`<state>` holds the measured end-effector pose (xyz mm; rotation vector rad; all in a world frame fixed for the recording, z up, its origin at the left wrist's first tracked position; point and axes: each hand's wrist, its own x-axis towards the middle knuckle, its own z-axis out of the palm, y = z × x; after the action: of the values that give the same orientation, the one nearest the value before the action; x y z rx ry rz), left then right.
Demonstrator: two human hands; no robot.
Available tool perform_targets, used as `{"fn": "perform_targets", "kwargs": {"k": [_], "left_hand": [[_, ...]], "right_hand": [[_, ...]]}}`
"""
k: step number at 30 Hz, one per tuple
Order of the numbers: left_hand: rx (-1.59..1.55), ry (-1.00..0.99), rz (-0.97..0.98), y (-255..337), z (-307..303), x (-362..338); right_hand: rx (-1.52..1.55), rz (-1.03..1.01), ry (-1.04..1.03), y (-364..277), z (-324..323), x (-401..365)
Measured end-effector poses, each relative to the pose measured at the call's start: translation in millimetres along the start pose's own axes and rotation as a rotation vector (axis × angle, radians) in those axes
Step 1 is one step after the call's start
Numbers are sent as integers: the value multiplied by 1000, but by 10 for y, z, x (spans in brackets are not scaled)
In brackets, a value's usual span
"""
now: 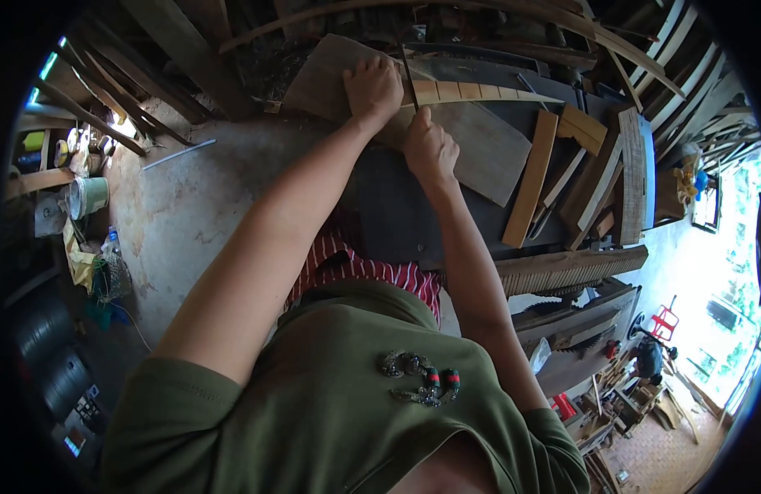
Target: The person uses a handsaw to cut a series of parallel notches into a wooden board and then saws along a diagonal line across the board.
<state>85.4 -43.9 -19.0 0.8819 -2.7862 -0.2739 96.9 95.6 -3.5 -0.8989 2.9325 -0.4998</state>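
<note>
A pale curved wooden strip [467,91] with evenly spaced dark lines across it lies on the dark worktop. Its near-left end runs under my left hand [374,92], whose fingers are curled down and press on it. My right hand [431,150] is closed around the handle of what looks like a hand saw [409,70]. The saw's narrow dark blade points away from me and crosses the strip just right of my left hand. Below the strip lies a flat board [487,148]; another broad grey-brown board [319,76] is beside my left hand.
Several wooden offcuts [530,181] lie to the right on the worktop [397,206]. Long curved timbers [512,6] lean along the back. A machine with a toothed circular blade [586,342] stands at lower right. A bucket [89,198] is on the left.
</note>
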Motion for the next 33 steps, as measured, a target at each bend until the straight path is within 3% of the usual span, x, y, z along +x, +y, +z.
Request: {"fn": "perform_targets", "kwargs": {"k": [7, 13, 19, 25, 29, 33], "left_hand": [[16, 0, -14, -9, 21, -4], [9, 10, -4, 4, 9, -10], [13, 26, -8, -4, 18, 3], [13, 51, 20, -7, 18, -13], [4, 38, 6, 32, 0, -7], [0, 67, 8, 12, -13, -19]], "right_hand": [[-27, 97, -180, 44, -221, -552], [-6, 5, 0, 19, 1, -23], [15, 99, -190, 51, -241, -542], [-11, -25, -23, 66, 21, -8], [-18, -7, 2, 44, -30, -155], [-12, 56, -121, 56, -199, -444]]}}
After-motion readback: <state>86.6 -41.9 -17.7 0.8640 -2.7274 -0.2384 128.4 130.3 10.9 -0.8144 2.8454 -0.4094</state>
